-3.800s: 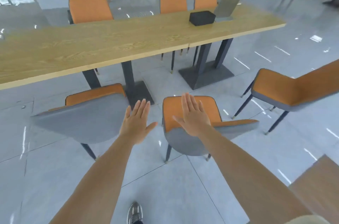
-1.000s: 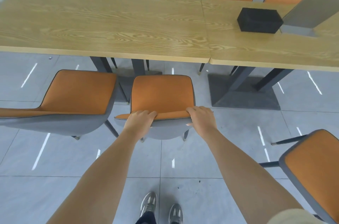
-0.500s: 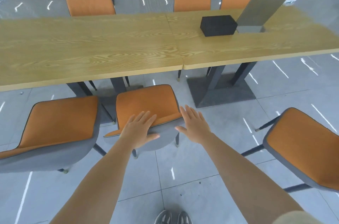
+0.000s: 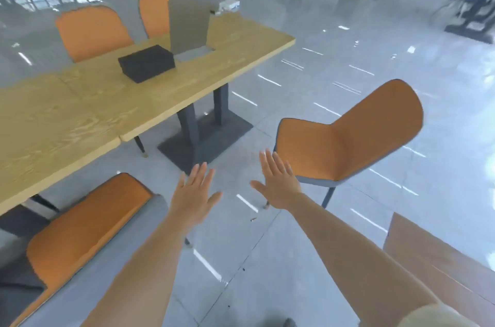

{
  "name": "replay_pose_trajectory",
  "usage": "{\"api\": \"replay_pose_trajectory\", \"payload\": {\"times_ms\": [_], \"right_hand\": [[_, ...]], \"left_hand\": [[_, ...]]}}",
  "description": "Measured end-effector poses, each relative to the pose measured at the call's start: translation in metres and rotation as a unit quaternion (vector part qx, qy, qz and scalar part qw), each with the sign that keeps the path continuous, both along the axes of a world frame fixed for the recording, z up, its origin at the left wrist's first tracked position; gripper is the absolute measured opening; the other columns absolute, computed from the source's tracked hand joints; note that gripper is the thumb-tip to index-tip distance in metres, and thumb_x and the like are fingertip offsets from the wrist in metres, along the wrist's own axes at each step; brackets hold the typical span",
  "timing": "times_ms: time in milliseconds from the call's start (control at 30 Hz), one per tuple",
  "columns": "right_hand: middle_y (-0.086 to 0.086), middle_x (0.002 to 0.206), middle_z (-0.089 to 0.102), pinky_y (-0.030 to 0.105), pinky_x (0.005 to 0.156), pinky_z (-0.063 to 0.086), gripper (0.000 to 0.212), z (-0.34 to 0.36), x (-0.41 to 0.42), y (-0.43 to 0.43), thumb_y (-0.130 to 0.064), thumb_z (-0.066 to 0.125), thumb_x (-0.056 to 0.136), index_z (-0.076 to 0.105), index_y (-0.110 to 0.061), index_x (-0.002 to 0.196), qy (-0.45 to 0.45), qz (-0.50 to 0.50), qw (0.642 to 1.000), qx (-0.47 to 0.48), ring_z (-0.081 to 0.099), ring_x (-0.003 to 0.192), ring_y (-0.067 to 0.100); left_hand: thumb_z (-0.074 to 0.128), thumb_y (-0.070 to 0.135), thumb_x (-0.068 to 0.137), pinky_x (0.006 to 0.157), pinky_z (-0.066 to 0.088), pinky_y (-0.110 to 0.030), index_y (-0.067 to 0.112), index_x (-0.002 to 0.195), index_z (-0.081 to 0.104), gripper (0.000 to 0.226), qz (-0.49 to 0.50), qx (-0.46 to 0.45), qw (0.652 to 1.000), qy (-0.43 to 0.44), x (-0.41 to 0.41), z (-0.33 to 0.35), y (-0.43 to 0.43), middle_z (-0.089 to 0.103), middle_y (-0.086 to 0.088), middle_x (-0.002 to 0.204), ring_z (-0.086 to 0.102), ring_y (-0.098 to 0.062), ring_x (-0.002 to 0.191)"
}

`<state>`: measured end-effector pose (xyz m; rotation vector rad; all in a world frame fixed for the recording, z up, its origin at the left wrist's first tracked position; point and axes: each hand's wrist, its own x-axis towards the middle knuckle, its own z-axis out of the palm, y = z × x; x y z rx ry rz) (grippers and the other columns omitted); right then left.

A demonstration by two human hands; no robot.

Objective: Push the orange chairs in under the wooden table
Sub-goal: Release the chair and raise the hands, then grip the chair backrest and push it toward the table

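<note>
The long wooden table (image 4: 80, 117) runs from the left edge toward the upper middle. One orange chair (image 4: 345, 136) stands out on the open floor to the right, turned at an angle, well clear of the table. Another orange chair (image 4: 85, 230) sits at lower left with its seat front under the table edge. My left hand (image 4: 195, 195) and my right hand (image 4: 278, 182) are both open, fingers spread, held in the air between the two chairs. My right hand's fingertips are just short of the right chair's seat edge.
Two orange chairs (image 4: 93, 32) stand on the table's far side. A black box (image 4: 147, 63) and an upright grey panel (image 4: 188, 21) rest on the tabletop. The table's dark pedestal base (image 4: 206, 136) stands on grey tiles. A brown wooden surface (image 4: 439, 262) fills the lower right corner.
My hands have let go of the middle chair's backrest, which now stands against the table. The view has swung right, and both open hands now point toward the chair standing out on the floor.
</note>
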<state>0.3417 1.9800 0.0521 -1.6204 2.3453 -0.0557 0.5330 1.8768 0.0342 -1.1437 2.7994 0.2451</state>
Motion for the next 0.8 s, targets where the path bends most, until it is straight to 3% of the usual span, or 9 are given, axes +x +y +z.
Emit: {"api": "replay_pose_trajectory", "payload": {"times_ms": [433, 800], "right_hand": [[0.003, 0.155, -0.019, 0.037, 0.116, -0.007, 0.074, 0.021, -0.257, 0.157, -0.051, 0.024, 0.095, -0.02, -0.015, 0.143, -0.01, -0.198, 0.977, -0.075, -0.016, 0.143, 0.02], [0.003, 0.154, -0.024, 0.038, 0.115, -0.011, 0.076, 0.036, -0.472, 0.222, -0.057, 0.017, 0.093, -0.027, -0.015, 0.139, 0.019, -0.241, 0.968, -0.068, -0.02, 0.142, 0.02]], "left_hand": [[0.019, 0.052, 0.096, 0.118, -0.003, -0.045, 0.018, 0.148, -0.006, 0.067, -0.131, -0.045, 0.989, 0.043, -0.33, 0.014, 0.085, -0.007, -0.003, 0.159, -0.01, -0.019, 0.146], [0.016, 0.055, 0.095, 0.118, -0.002, -0.045, 0.017, 0.148, -0.007, 0.069, -0.176, -0.064, 0.98, 0.07, -0.56, 0.038, 0.145, -0.007, -0.005, 0.158, -0.007, -0.021, 0.146]]}}
